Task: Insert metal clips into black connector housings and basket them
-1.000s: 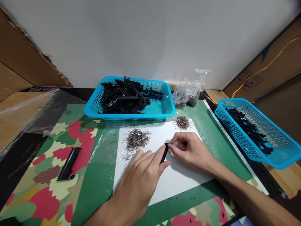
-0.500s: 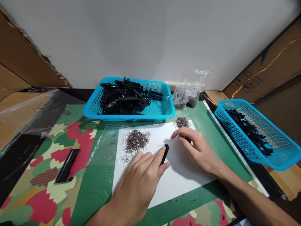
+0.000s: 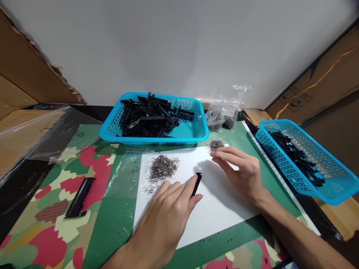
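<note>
My left hand (image 3: 172, 213) rests on the white sheet (image 3: 207, 216) with its fingers closed on a narrow black plastic part (image 3: 197, 184). Only the far end and right side of that part show past my fingers. To the right, my right hand (image 3: 242, 168) hovers over the sheet's far right, thumb and index fingertips brought together. Anything pinched there is too small to make out. Just beyond those fingertips lies a small heap of thin bent metal wire pieces (image 3: 215, 144). A larger heap of the same wire pieces (image 3: 164, 167) sits left of the black part.
A blue basket (image 3: 154, 140) of black plastic parts stands behind the sheet, and another blue basket (image 3: 336, 164) is at the right. Clear bags of wire pieces (image 3: 230, 117) stand near the wall. One long black part (image 3: 80, 198) lies at left on the patterned cover.
My right hand has lifted and shifted slightly right and away, its fingers straighter and its fingertips nearer the small heap. My left hand and the black part stay in place.
</note>
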Tool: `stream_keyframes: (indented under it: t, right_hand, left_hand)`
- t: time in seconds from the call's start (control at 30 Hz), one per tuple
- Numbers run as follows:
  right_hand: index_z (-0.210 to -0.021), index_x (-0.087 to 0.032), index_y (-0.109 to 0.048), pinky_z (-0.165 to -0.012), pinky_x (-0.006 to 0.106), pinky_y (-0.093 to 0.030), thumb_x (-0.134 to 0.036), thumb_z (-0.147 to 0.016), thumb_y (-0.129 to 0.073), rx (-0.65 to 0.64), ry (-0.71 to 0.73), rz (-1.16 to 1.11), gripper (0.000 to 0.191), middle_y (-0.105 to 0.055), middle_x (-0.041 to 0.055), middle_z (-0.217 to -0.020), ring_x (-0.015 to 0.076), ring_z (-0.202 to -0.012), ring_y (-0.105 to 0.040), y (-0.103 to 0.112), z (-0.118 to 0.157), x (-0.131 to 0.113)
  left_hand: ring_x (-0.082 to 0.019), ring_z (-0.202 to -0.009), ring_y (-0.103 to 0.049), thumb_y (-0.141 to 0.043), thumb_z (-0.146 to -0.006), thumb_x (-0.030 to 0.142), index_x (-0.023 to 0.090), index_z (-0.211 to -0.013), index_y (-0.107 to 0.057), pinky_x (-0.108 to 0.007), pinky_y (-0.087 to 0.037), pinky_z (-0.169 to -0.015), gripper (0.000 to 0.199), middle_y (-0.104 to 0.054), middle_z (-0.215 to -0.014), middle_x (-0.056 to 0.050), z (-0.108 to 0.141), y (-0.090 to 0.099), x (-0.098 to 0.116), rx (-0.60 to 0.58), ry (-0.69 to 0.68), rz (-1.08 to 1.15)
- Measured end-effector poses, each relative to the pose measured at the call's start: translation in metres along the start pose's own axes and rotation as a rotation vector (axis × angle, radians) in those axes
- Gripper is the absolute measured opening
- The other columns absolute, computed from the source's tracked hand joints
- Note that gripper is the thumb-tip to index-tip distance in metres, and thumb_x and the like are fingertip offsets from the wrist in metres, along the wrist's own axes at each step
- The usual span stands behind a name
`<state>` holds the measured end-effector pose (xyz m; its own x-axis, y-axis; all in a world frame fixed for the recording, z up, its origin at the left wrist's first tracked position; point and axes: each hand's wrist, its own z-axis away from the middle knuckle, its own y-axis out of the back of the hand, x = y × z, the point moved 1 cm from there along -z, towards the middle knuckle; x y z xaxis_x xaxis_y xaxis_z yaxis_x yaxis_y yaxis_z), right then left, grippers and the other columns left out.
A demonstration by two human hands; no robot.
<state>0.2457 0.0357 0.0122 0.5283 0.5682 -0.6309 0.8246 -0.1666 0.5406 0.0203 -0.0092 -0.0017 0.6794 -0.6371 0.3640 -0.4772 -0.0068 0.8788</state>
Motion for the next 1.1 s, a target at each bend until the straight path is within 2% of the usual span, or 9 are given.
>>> stream_keyframes:
  t: [0.07,0.13,0.2,0.27,0.47,0.8,0.93,1.1]
  right_hand:
    - [-0.093,-0.022,-0.077,-0.081,0.036,-0.065,-0.018,-0.097,-0.072,0.033,-0.200,-0.173,0.007,-0.081,0.0068,-0.097,0.0216,-0.090,-0.078,-0.004,0.002,-0.003]
    - [-0.087,-0.020,-0.074,-0.079,0.035,-0.066,-0.024,-0.093,-0.078,0.040,-0.368,-0.351,0.009,-0.082,0.0073,-0.093,0.0223,-0.087,-0.079,-0.011,0.004,-0.005]
    - [-0.087,-0.018,-0.073,-0.077,0.035,-0.066,-0.030,-0.093,-0.079,0.024,-0.462,-0.468,0.014,-0.081,0.0076,-0.090,0.0217,-0.083,-0.079,-0.020,0.006,-0.006]
    - [-0.089,-0.017,-0.074,-0.073,0.033,-0.065,-0.033,-0.095,-0.078,-0.013,-0.497,-0.502,0.017,-0.081,0.0071,-0.087,0.0199,-0.078,-0.078,-0.026,0.008,-0.007]
    - [-0.086,-0.017,-0.077,-0.071,0.029,-0.060,-0.027,-0.095,-0.076,-0.074,-0.476,-0.423,0.013,-0.080,0.0058,-0.085,0.0178,-0.076,-0.075,-0.027,0.007,-0.011]
    - [-0.085,-0.019,-0.075,-0.068,0.026,-0.059,-0.021,-0.096,-0.075,-0.055,-0.369,-0.243,0.011,-0.082,0.0036,-0.085,0.0160,-0.072,-0.077,-0.028,0.012,-0.014]
    - [-0.086,-0.019,-0.073,-0.068,0.027,-0.062,-0.020,-0.096,-0.074,-0.039,-0.349,-0.253,0.010,-0.083,0.0042,-0.086,0.0171,-0.072,-0.079,-0.031,0.016,-0.014]
    - [-0.083,-0.019,-0.070,-0.075,0.030,-0.065,-0.019,-0.096,-0.073,-0.035,-0.289,-0.295,0.013,-0.083,0.0075,-0.090,0.0216,-0.088,-0.082,-0.038,0.020,-0.010]
  left_hand:
    - [-0.022,-0.076,-0.070,-0.027,-0.117,0.033,0.012,-0.141,-0.056,-0.039,-0.042,-0.076,0.043,-0.077,-0.093,-0.006,0.000,-0.001,0.000,-0.004,0.003,-0.003]
    - [-0.023,-0.077,-0.070,-0.029,-0.117,0.032,0.012,-0.142,-0.056,-0.039,-0.042,-0.075,0.042,-0.076,-0.093,-0.006,0.001,-0.001,-0.001,-0.007,0.002,-0.001]
    - [-0.023,-0.079,-0.070,-0.030,-0.117,0.032,0.012,-0.143,-0.055,-0.039,-0.042,-0.075,0.041,-0.076,-0.094,-0.006,0.000,-0.001,-0.001,-0.017,-0.001,0.005]
    - [-0.023,-0.078,-0.070,-0.030,-0.117,0.031,0.011,-0.143,-0.055,-0.039,-0.041,-0.075,0.041,-0.076,-0.094,-0.005,0.000,0.000,-0.001,-0.019,-0.006,0.007]
    - [-0.024,-0.081,-0.071,-0.030,-0.117,0.031,0.011,-0.143,-0.055,-0.040,-0.040,-0.077,0.042,-0.077,-0.096,-0.006,0.000,0.000,-0.001,-0.025,-0.004,0.003]
    - [-0.023,-0.080,-0.068,-0.032,-0.117,0.027,0.011,-0.147,-0.053,-0.039,-0.039,-0.076,0.040,-0.077,-0.099,-0.006,0.002,-0.005,0.004,-0.046,0.049,0.060]
    - [-0.023,-0.083,-0.068,-0.032,-0.117,0.029,0.018,-0.150,-0.053,-0.039,-0.040,-0.079,0.041,-0.078,-0.103,-0.004,-0.001,-0.001,0.004,-0.092,0.145,0.170]
    - [-0.024,-0.076,-0.061,-0.028,-0.116,0.038,0.022,-0.148,-0.059,-0.036,-0.043,-0.073,0.047,-0.076,-0.089,-0.001,-0.005,0.007,0.003,-0.164,0.333,0.272]
